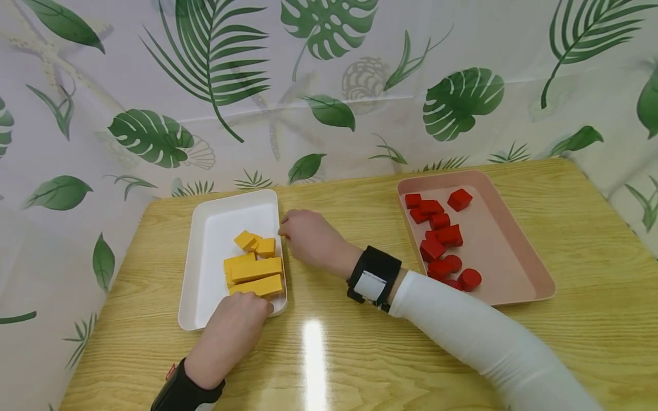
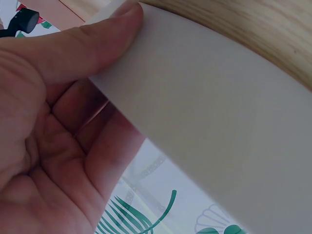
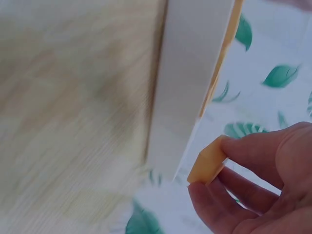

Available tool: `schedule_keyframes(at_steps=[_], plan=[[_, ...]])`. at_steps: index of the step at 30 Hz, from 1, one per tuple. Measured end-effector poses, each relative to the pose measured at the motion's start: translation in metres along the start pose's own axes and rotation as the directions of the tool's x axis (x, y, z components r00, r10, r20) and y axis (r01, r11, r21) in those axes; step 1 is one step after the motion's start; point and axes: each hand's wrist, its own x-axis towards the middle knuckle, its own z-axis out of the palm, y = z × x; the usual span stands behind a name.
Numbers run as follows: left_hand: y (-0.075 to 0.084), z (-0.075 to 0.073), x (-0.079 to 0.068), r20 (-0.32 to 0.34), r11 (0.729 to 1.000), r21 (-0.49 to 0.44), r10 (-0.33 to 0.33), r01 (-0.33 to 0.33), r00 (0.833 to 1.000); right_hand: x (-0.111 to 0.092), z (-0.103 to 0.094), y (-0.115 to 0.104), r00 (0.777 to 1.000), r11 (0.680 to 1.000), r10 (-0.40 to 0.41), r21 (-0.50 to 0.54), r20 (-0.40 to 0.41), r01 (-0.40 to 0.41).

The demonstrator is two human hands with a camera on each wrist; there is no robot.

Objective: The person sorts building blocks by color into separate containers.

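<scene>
My left hand (image 1: 233, 331) grips the near rim of the white tray (image 1: 211, 228). In the left wrist view the thumb (image 2: 92, 46) lies on the outer wall (image 2: 195, 97) and the other fingers curl behind it. A small yellow block (image 3: 207, 162) is pinched between thumb and fingertips of my right hand (image 3: 258, 180). In the head view my right hand (image 1: 316, 240) is right at the tray's right rim and hides that block. Several yellow blocks (image 1: 257, 269), long ones and smaller ones, lie along the tray's right side.
A pink tray (image 1: 504, 240) stands to the right, with several red blocks (image 1: 447, 235) gathered mostly along its left side. My right forearm (image 1: 478, 331) reaches across its near left corner. Behind the wooden table (image 1: 349, 342) hangs a leaf-patterned cloth (image 1: 319, 74).
</scene>
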Motion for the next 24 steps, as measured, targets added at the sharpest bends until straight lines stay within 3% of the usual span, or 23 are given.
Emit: schedule_keyframes(at_steps=[4, 10, 16, 24], plan=[[0.0, 0.0, -0.001, -0.015, 1.0, 0.002, 0.001, -0.001, 1.0, 0.002, 0.004, -0.028, 0.991, 0.992, -0.128, -0.001, 0.034, 0.128], [-0.001, 0.003, -0.003, -0.098, 1.0, 0.01, 0.022, -0.021, 0.995, 0.007, 0.009, -0.058, 0.963, 0.966, -0.254, -0.013, 0.094, 0.256], [-0.002, 0.004, -0.005, -0.136, 0.998, 0.058, 0.039, -0.031, 0.99, 0.025, 0.016, -0.066, 0.94, 0.944, -0.321, 0.117, 0.117, 0.308], [0.001, 0.006, -0.005, -0.135, 0.986, 0.162, 0.062, -0.04, 0.989, 0.056, 0.028, -0.078, 0.868, 0.887, -0.449, 0.224, 0.212, 0.404]])
